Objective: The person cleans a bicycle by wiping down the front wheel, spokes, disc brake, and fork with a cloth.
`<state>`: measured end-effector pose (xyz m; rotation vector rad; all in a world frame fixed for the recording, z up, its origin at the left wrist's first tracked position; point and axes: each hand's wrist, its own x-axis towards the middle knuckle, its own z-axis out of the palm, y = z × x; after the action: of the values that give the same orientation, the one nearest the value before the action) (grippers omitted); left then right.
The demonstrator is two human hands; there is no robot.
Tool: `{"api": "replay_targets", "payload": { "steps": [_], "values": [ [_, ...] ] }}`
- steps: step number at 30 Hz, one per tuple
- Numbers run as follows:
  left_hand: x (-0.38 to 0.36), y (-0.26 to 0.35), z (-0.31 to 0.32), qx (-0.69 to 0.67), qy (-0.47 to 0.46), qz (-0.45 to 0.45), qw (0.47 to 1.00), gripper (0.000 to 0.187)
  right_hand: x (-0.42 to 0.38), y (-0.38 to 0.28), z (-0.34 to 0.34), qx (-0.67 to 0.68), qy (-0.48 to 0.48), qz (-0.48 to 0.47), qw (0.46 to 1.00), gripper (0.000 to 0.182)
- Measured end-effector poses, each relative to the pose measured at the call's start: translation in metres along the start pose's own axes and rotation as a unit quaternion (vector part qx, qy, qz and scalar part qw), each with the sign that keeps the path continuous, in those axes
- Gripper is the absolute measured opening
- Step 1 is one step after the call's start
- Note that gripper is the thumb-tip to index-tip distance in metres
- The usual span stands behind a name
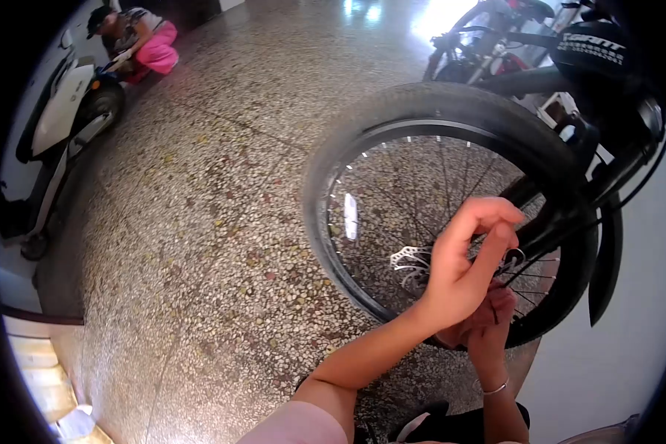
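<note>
A bicycle wheel (322,192) with a thick dark tyre, thin spokes and a white reflector stands at a slant before me. A silver disc brake rotor (407,259) shows at its hub. My left hand (466,266) is raised beside the black fork (570,214), thumb and fingers curled closely together. Whatever it pinches is hidden. Lower down, my right hand (488,318) is closed close to the hub and spokes, partly covered by the left hand. What its fingers hold cannot be made out. A thin bracelet (496,388) circles the right wrist.
A white scooter (59,111) stands at the left, with a person (144,44) in pink trousers crouching by it. Another bicycle (481,48) is at the back right. A black bag (588,52) sits on the near bicycle. Speckled stone floor (200,259) lies between them.
</note>
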<state>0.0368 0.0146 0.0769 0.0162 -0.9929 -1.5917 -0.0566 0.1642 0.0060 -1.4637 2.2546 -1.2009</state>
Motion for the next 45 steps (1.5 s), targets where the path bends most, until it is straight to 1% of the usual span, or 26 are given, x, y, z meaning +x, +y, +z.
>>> {"api": "replay_targets", "payload": {
  "steps": [2, 4, 5, 8, 9, 10, 12, 14, 16, 17, 18, 20, 21, 22, 23, 24, 25, 27, 28, 30, 33, 36, 39, 41, 42, 45],
  "values": [
    [0.005, 0.037, 0.003, -0.064, -0.042, 0.066, 0.995, 0.016, 0.004, 0.001, -0.003, -0.02, 0.004, -0.044, 0.999, 0.025],
    [0.002, 0.06, 0.001, -0.104, -0.106, 0.057, 0.987, 0.025, 0.008, -0.004, -0.005, -0.146, -0.022, -0.111, 0.983, 0.017],
    [-0.001, 0.065, 0.003, -0.117, -0.126, 0.053, 0.984, 0.03, 0.009, -0.007, -0.004, -0.146, -0.023, -0.108, 0.983, 0.017],
    [-0.009, 0.074, 0.001, -0.133, -0.178, 0.028, 0.975, 0.03, 0.006, -0.006, -0.003, -0.101, 0.0, -0.092, 0.991, 0.011],
    [-0.007, 0.077, 0.0, -0.132, -0.183, 0.024, 0.974, 0.031, 0.005, -0.003, 0.002, 0.006, 0.021, -0.029, 0.999, 0.01],
    [-0.008, 0.079, -0.002, -0.124, -0.185, 0.025, 0.975, 0.031, 0.011, -0.018, 0.003, 0.0, 0.019, -0.022, 1.0, 0.01],
    [-0.008, 0.082, -0.005, -0.11, -0.185, 0.029, 0.976, 0.031, 0.005, -0.001, -0.002, -0.087, 0.01, -0.091, 0.992, 0.012],
    [-0.008, 0.085, -0.008, -0.088, -0.181, 0.043, 0.979, 0.032, 0.005, -0.004, -0.003, -0.089, 0.009, -0.065, 0.994, 0.012],
    [-0.006, 0.087, -0.012, -0.054, -0.167, 0.06, 0.983, 0.032, -0.001, -0.001, -0.001, 0.029, -0.018, 0.019, 0.999, 0.016],
    [-0.004, 0.088, -0.016, -0.031, -0.157, 0.07, 0.985, 0.032, 0.003, 0.001, -0.003, -0.121, -0.004, -0.101, 0.988, 0.02],
    [-0.002, 0.086, -0.017, -0.009, -0.15, 0.082, 0.985, 0.033, 0.011, -0.012, -0.001, -0.124, -0.004, -0.093, 0.988, 0.02],
    [0.005, 0.085, -0.021, 0.051, -0.116, 0.113, 0.986, 0.033, 0.001, 0.009, 0.001, -0.005, -0.001, -0.065, 0.998, 0.024],
    [0.008, 0.081, -0.023, 0.08, -0.1, 0.121, 0.984, 0.034, 0.002, 0.002, 0.004, 0.023, -0.004, -0.016, 1.0, 0.024],
    [0.011, 0.077, -0.024, 0.111, -0.081, 0.129, 0.982, 0.034, 0.004, 0.003, 0.004, -0.018, 0.025, -0.077, 0.997, 0.028],
    [0.014, 0.072, -0.025, 0.143, -0.063, 0.131, 0.979, 0.034, 0.0, 0.012, 0.0, -0.081, 0.005, -0.095, 0.992, 0.031],
    [0.017, 0.064, -0.025, 0.17, -0.046, 0.128, 0.976, 0.035, -0.001, 0.012, -0.003, -0.142, -0.016, -0.112, 0.983, 0.034],
    [0.019, 0.054, -0.026, 0.193, -0.032, 0.119, 0.974, 0.035, -0.002, 0.003, -0.004, -0.09, -0.02, -0.06, 0.994, 0.039],
    [0.019, 0.033, -0.027, 0.166, -0.013, 0.06, 0.984, 0.036, -0.002, 0.004, -0.005, -0.085, -0.032, -0.053, 0.994, 0.039],
    [0.018, 0.021, -0.029, 0.119, 0.001, 0.015, 0.993, 0.028, -0.001, 0.004, -0.006, -0.08, -0.046, -0.052, 0.994, 0.039],
    [0.016, 0.002, -0.03, 0.161, -0.005, -0.041, 0.986, 0.022, -0.001, -0.001, -0.002, -0.069, -0.02, -0.026, 0.997, 0.035],
    [0.01, -0.029, -0.034, 0.208, -0.028, -0.101, 0.972, 0.014, 0.0, 0.0, -0.001, -0.117, 0.013, -0.057, 0.991, 0.028],
    [0.003, -0.042, -0.03, 0.251, -0.086, -0.077, 0.961, 0.022, 0.0, 0.005, -0.001, -0.093, 0.025, -0.092, 0.991, 0.027],
    [-0.006, -0.048, -0.026, 0.28, -0.132, -0.102, 0.945, 0.033, -0.01, 0.016, -0.003, -0.159, -0.039, 0.0, 0.986, 0.035],
    [-0.02, -0.05, -0.015, 0.318, -0.149, -0.081, 0.933, 0.039, -0.016, 0.025, -0.007, -0.206, -0.053, -0.063, 0.975, 0.043],
    [-0.018, -0.053, -0.021, 0.307, -0.218, -0.115, 0.919, 0.047, -0.016, 0.03, -0.008, -0.193, -0.048, -0.08, 0.977, 0.046],
    [-0.018, -0.059, -0.007, 0.271, -0.104, -0.08, 0.954, 0.04, -0.017, 0.05, -0.004, 0.009, -0.005, -0.009, 1.0, 0.054]
  ]
}}
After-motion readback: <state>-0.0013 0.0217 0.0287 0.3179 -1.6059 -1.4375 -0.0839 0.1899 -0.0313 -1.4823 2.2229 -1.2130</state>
